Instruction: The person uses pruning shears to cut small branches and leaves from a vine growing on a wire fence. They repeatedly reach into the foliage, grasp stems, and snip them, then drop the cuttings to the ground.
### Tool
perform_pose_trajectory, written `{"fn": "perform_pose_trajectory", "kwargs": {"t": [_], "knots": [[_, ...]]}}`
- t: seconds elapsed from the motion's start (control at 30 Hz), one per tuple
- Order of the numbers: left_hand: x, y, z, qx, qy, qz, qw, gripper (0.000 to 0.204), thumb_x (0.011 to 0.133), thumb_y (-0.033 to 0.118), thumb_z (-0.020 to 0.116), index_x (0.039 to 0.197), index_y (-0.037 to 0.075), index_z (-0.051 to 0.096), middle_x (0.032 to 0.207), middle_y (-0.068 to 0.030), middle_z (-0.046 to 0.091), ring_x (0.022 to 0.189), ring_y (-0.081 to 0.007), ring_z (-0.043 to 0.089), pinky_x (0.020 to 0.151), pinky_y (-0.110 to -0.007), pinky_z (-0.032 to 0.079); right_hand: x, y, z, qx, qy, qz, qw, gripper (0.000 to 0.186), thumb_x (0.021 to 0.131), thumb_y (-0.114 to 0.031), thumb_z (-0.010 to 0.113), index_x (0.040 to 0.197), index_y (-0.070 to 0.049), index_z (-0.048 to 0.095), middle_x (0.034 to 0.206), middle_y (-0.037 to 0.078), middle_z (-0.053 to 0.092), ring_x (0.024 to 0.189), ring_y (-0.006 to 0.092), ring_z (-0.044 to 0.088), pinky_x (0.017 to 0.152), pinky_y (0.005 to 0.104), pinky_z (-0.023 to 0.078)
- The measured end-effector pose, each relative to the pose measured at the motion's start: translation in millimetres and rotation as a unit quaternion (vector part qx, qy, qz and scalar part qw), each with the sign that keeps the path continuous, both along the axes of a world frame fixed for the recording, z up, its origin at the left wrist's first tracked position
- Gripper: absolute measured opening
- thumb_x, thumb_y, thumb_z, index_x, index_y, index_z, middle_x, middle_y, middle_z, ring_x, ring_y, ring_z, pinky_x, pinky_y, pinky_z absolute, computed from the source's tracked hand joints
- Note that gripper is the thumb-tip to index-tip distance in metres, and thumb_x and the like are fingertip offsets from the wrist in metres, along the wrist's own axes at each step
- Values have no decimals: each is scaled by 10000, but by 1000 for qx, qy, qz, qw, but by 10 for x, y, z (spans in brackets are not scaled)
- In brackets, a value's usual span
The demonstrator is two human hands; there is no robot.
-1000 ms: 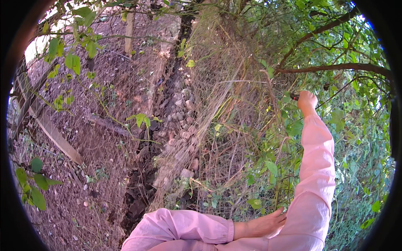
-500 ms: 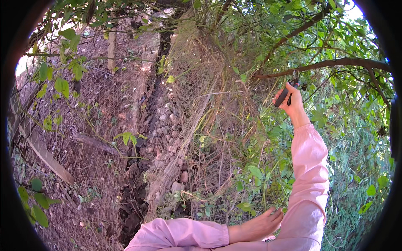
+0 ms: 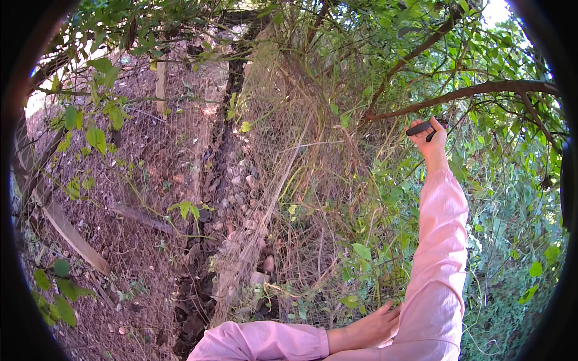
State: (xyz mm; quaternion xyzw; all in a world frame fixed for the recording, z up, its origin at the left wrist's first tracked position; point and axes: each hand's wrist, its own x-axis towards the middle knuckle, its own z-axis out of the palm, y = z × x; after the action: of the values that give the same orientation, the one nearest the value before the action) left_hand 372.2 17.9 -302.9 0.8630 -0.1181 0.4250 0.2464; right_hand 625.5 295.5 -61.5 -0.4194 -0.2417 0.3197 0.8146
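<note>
Raised at the upper right, my right hand (image 3: 436,144) is closed around a pair of pruning shears. Their dark handles (image 3: 419,128) show beside the palm; the blades are hard to make out against the leaves. Just above the hand runs a thick brown branch (image 3: 469,91), apart from it. Low in the view, my left hand (image 3: 368,330) reaches across to my right sleeve (image 3: 435,265), its fingers stretched out and holding nothing I can see. Its fingertips rest by the sleeve's edge and are partly hidden.
Dry vines and thin stems (image 3: 301,198) tangle in the middle. A row of stones (image 3: 244,180) runs along the dirt slope, where a wooden plank (image 3: 75,237) lies at left. Leafy twigs (image 3: 96,135) hang at the left, and dense green foliage fills the right.
My right hand has shifted slightly right and down from the branch, and the shears have turned so the handles lie flatter. My left hand has dipped a little, its fingers closer together.
</note>
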Motion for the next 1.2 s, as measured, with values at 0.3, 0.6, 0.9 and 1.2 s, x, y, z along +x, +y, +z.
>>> {"fn": "perform_pose_trajectory", "kwargs": {"t": [0.3,0.6,0.9,1.2], "knots": [[11,-13,-61,2,-18,2,1000,354,785,247,597,970,-54,579,1112,-180,507,1169,-288,421,1035,-465,274,249,133,137,85,77,7,993,233,927,-259,510,926,-39,434,836,113,507,754,252,512,720,447,457],[92,-55,-130,25,-60,50,997,299,778,177,551,988,-31,592,1031,-147,551,1093,-266,475,1012,-475,301,143,151,-200,62,78,4,995,176,928,-199,488,879,-41,428,779,126,518,672,267,533,679,452,485],[111,-52,-146,39,-38,54,997,296,770,176,532,983,-14,610,1026,-147,554,1097,-276,477,1015,-488,308,-150,246,-111,-40,-88,117,988,307,901,-269,552,972,22,484,940,161,561,890,325,569,859,528,470],[192,-112,-280,92,-33,80,992,223,798,185,503,851,16,638,1078,-134,562,1217,-318,414,1054,-507,268,-56,576,479,38,-42,51,997,336,920,-247,516,1062,26,380,1057,203,484,1024,355,509,930,597,404]]}}
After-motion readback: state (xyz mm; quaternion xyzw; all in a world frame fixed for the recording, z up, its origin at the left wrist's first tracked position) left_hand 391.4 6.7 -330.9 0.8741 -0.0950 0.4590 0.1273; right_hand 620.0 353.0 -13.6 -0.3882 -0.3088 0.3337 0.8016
